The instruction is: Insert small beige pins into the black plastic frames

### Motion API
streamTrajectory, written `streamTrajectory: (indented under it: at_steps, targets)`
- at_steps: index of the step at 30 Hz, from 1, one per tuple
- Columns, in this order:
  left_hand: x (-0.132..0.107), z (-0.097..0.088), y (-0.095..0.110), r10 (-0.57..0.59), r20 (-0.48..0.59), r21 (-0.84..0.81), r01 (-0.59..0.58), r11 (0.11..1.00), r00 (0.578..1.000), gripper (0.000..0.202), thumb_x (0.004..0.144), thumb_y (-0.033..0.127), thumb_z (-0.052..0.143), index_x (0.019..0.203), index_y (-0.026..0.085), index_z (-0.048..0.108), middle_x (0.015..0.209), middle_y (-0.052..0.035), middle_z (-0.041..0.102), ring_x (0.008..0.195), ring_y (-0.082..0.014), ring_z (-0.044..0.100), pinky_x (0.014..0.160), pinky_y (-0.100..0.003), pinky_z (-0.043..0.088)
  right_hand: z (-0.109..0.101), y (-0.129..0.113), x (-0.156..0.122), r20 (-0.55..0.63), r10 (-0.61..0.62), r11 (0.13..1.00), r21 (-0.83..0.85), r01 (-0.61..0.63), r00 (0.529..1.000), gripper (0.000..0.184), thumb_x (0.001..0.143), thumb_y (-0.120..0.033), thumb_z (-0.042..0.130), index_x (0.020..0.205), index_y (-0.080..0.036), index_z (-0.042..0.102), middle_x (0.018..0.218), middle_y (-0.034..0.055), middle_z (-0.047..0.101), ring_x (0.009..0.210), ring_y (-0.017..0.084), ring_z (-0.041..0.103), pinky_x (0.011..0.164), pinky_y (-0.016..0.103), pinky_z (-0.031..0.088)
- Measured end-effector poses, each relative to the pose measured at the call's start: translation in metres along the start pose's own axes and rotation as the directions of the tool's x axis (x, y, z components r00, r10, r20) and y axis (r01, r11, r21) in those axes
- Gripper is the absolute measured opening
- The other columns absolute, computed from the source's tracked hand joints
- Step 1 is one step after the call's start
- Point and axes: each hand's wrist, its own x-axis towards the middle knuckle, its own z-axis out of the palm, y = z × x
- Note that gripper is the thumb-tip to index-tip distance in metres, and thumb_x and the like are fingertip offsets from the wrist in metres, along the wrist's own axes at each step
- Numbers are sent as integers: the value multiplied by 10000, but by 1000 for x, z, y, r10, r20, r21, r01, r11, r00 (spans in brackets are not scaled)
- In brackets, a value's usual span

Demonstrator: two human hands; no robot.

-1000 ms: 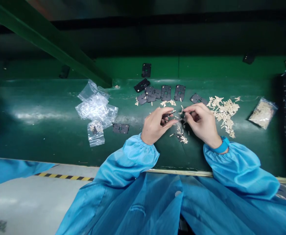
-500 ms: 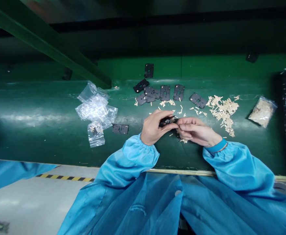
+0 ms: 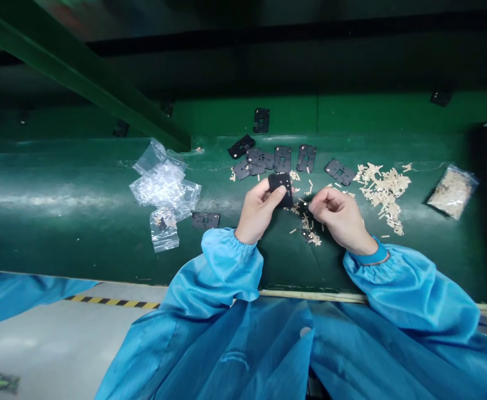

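Note:
My left hand (image 3: 259,211) pinches a black plastic plate (image 3: 280,188) with a dark square frame shape, its thumb on the face. My right hand (image 3: 338,215) sits a little to the right, fingertips closed on a tiny piece (image 3: 307,205), probably beige but too small to make out. Loose beige slivers (image 3: 308,228) lie on the green belt (image 3: 80,244) beneath and between my hands. Several similar black plates (image 3: 282,159) lie in a loose row just beyond my fingers. A large heap of beige slivers (image 3: 383,194) lies to the right of my right hand.
A clear plastic bag bundle (image 3: 164,186) and a small bag (image 3: 164,230) lie left of my hands, with a black plate (image 3: 205,220) beside them. A bag of beige pieces (image 3: 452,192) lies at the right. A green beam (image 3: 76,72) crosses the upper left.
My hands have parted from holding the black plate together. The left hand now holds the plate alone, raised slightly farther up the view, and the right hand has moved right.

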Motion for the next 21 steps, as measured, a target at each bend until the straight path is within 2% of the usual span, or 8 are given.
streamTrajectory:
  at_steps: [2, 4, 7, 11, 17, 21]
  targets:
    - [1, -2, 2, 31, -62, 25, -30, 999, 998, 295, 807, 349, 827, 1021, 195, 696, 1005, -25, 749, 934, -142, 712, 864, -261, 578, 1, 1, 0, -25, -31, 998, -55, 30, 999, 83, 729, -130, 723, 736, -195, 672, 690, -21, 660, 588, 97, 533, 553, 234, 402]
    - [1, -2, 5, 34, -114, 34, -30, 999, 993, 286, 763, 295, 860, 948, 186, 671, 874, 9, 732, 802, -96, 688, 751, -195, 555, 2, 1, 1, -49, -51, 995, -84, 47, 997, 92, 704, -121, 709, 724, -198, 662, 674, -22, 660, 575, 102, 535, 542, 234, 408]
    - [0, 0, 6, -46, -130, 1, 47, 999, 990, 315, 743, 280, 868, 863, 177, 595, 781, 29, 699, 705, -71, 655, 663, -166, 541, 4, 2, 1, -75, -78, 991, -117, 69, 994, 94, 697, -126, 699, 717, -202, 647, 651, -25, 650, 549, 101, 523, 519, 233, 403]
    - [-1, 3, 4, -176, -92, -37, 173, 984, 980, 396, 700, 307, 895, 903, 179, 580, 859, 3, 710, 782, -112, 696, 683, -211, 606, 6, 4, 2, -94, -103, 984, -154, 88, 990, 92, 719, -165, 712, 719, -208, 630, 645, -23, 642, 548, 108, 527, 510, 237, 405]
    - [-2, 3, 1, -157, -88, 5, 159, 987, 984, 340, 734, 319, 868, 939, 183, 632, 908, -1, 678, 830, -122, 695, 735, -249, 649, 7, 1, 3, -99, -96, 985, -154, 80, 990, 92, 717, -171, 708, 715, -209, 625, 640, -23, 646, 540, 106, 530, 497, 235, 404]
    - [-6, 6, 1, -163, -32, 17, 164, 986, 986, 295, 796, 338, 814, 1026, 201, 691, 1082, -22, 696, 987, -158, 701, 845, -305, 653, 8, 1, 3, -119, -99, 986, -146, 81, 988, 92, 719, -200, 708, 711, -213, 618, 628, -24, 635, 538, 107, 530, 494, 237, 412]
